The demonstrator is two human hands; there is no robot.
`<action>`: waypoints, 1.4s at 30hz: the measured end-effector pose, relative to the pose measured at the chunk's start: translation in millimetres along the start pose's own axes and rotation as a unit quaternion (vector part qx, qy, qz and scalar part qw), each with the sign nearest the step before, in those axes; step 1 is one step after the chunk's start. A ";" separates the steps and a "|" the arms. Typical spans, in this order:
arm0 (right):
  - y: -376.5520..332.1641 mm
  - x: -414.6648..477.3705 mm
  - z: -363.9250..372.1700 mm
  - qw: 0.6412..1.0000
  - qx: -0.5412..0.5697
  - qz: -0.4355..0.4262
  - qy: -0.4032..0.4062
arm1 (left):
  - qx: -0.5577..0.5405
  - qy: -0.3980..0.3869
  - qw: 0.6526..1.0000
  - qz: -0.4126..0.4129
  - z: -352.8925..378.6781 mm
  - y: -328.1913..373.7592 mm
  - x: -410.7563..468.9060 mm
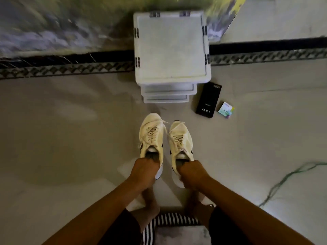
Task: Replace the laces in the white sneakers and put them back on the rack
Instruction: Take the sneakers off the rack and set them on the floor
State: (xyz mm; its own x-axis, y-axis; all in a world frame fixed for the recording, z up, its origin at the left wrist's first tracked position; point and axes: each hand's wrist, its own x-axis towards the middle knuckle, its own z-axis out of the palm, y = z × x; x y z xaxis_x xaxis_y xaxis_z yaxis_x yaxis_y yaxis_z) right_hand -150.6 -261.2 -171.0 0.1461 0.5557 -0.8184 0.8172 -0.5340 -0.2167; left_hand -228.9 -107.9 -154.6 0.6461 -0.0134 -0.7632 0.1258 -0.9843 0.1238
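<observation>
A black vivo phone box (pixel 208 100) lies on the floor (pixel 70 138) just beside a small pastel carton (pixel 226 110); a green cord (pixel 286 175) trails farther right

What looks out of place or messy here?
Nothing looks damaged or spilled. The laces on both white sneakers look untied, a black box and a small colourful box lie on the floor beside the white rack, and a green cord straggles across the floor.

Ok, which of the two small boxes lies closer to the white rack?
The long black box, beside the base of the white rack; the small pastel box lies farther out.
</observation>
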 end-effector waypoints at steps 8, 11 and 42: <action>66.6 113.7 57.3 0.989 -0.064 -0.069 0.117 | 0.105 0.096 0.987 0.079 93.9 -15.7 130.3; 71.9 136.5 87.2 0.980 -0.129 -0.082 0.130 | 0.128 0.143 0.978 0.082 122.3 -21.3 148.7; 63.2 98.8 125.5 0.930 -0.028 -0.052 0.364 | 0.041 0.207 0.977 0.005 145.3 -39.2 86.8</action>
State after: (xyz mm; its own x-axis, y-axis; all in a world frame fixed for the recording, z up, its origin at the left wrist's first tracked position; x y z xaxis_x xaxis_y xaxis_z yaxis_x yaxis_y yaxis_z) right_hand -154.5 -319.9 -332.3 0.3863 0.8974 -0.2132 0.8729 -0.4303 -0.2297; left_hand -287.1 -96.1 -317.9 0.8986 0.0329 -0.4376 0.0683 -0.9955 0.0652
